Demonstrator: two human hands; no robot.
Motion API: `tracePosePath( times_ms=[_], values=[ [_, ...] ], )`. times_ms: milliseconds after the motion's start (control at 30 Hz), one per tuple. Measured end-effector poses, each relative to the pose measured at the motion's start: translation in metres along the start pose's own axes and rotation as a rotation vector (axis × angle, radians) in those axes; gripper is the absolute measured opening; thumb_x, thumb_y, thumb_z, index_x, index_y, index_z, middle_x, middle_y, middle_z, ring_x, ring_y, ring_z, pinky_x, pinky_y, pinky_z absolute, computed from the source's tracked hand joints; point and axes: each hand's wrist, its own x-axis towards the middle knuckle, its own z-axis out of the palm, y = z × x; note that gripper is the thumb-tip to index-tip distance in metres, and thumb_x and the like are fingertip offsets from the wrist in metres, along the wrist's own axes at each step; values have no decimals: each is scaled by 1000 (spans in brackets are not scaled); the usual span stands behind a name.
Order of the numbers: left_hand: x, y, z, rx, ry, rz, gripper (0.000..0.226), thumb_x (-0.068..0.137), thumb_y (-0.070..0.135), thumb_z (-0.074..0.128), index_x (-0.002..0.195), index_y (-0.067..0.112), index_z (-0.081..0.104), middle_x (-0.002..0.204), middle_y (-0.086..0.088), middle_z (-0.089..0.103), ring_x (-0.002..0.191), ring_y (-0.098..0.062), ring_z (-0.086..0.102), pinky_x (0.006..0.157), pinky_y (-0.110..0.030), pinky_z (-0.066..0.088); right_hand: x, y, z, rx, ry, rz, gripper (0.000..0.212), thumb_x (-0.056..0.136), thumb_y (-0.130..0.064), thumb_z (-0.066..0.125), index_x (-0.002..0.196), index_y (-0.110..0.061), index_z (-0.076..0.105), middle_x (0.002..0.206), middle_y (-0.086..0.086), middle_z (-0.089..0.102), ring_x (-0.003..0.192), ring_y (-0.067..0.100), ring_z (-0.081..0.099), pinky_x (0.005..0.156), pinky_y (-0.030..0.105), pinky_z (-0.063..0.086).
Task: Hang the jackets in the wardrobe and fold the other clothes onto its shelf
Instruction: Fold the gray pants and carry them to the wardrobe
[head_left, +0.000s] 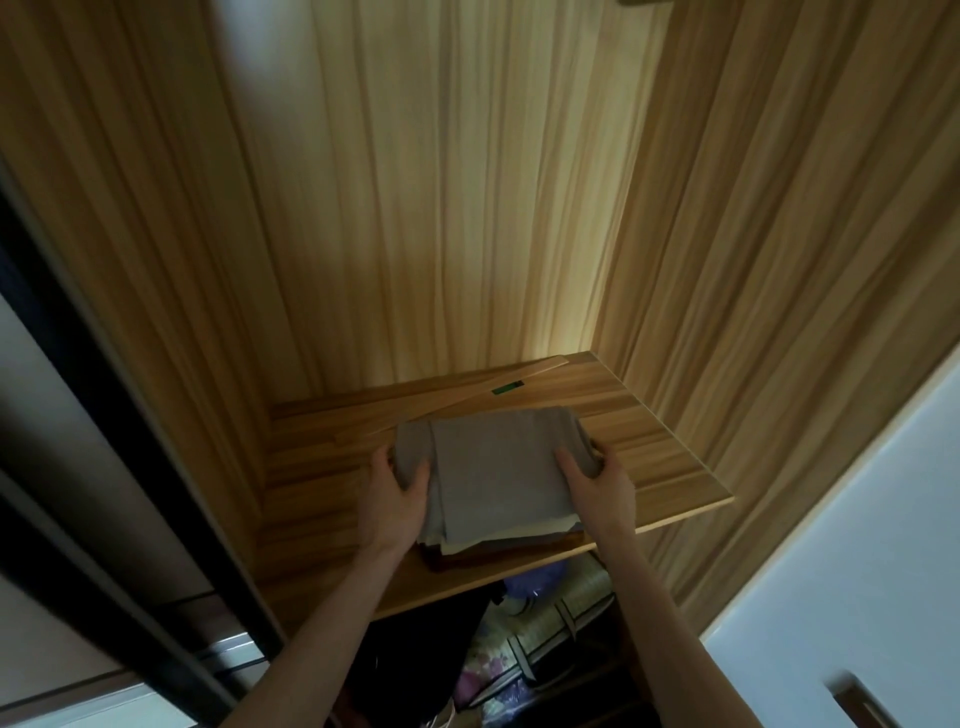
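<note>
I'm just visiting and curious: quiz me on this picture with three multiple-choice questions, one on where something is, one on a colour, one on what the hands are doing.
1. Where does the stack of folded clothes lie?
A. on the wooden shelf
B. on the floor
C. on a hanger

2. What colour is the top folded garment?
A. red
B. grey
C. bright blue

3. What are the left hand and the right hand doing?
A. hanging empty
B. gripping the stack at its two sides
C. both pointing at the wall

Answers: 1 A, the stack rests near the shelf's front edge. 2 B, its cloth is plain grey. 3 B, each thumb lies on top with the fingers curled round a side.
</note>
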Motion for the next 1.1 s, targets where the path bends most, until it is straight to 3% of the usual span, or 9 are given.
tracePosePath(
  times_ms=[133, 233, 300, 433, 633, 867, 1000, 1100],
  values=[
    [-22, 17, -1, 284, 159, 344, 50, 108, 49, 40, 152, 26, 47, 151, -1, 50, 138, -25, 43, 115, -46, 37, -10, -8, 3, -217, 106, -334, 55, 102, -47, 57, 148, -18, 49, 143, 2, 54, 128, 23, 53, 102, 40, 43],
    [-30, 23, 9, 409, 90, 534, 55, 106, 57, 34, 149, 27, 51, 150, 4, 52, 138, -19, 45, 116, -42, 37, -14, -4, 13, -373, 4, -524, 55, 105, -55, 44, 152, -27, 47, 156, -7, 46, 146, 14, 39, 121, 46, 32],
    [-29, 14, 16, 516, 49, 604, 62, 104, 62, 30, 148, 25, 53, 151, 2, 54, 139, -21, 46, 120, -45, 35, -16, 4, 19, -470, -51, -546, 60, 104, -62, 31, 152, -30, 48, 159, -9, 45, 153, 11, 30, 125, 46, 25],
    [-22, -11, 24, 714, 22, 647, 63, 106, 58, 28, 145, 21, 59, 151, -6, 57, 140, -25, 51, 121, -49, 36, -15, 14, 23, -524, -92, -523, 64, 104, -64, 25, 155, -31, 46, 162, -10, 42, 155, 10, 25, 126, 42, 21],
    [-18, -15, 29, 767, 30, 640, 60, 106, 55, 30, 146, 21, 59, 153, -6, 55, 141, -27, 51, 120, -47, 37, -16, 19, 29, -514, -72, -511, 67, 102, -62, 24, 152, -27, 51, 159, -7, 47, 153, 13, 31, 125, 43, 24],
    [-26, -12, 21, 739, -5, 632, 67, 107, 59, 18, 154, 21, 47, 161, -4, 45, 150, -24, 38, 128, -46, 24, -21, 14, 25, -563, -99, -516, 60, 107, -59, 29, 156, -27, 46, 163, -7, 42, 156, 14, 25, 127, 44, 15],
    [-44, -16, -2, 698, 49, 683, 64, 109, 55, 23, 155, 16, 45, 160, -5, 46, 152, -23, 35, 128, -42, 19, -45, 3, 31, -514, -29, -566, 64, 107, -58, 27, 155, -21, 46, 160, 0, 46, 155, 18, 29, 127, 49, 22],
    [-61, -19, -33, 632, 116, 711, 61, 110, 49, 28, 155, 13, 45, 161, -6, 44, 155, -21, 30, 129, -44, 22, -71, -15, 43, -454, -60, -578, 62, 108, -57, 26, 158, -22, 41, 163, -1, 41, 157, 16, 24, 128, 48, 17]
  ],
)
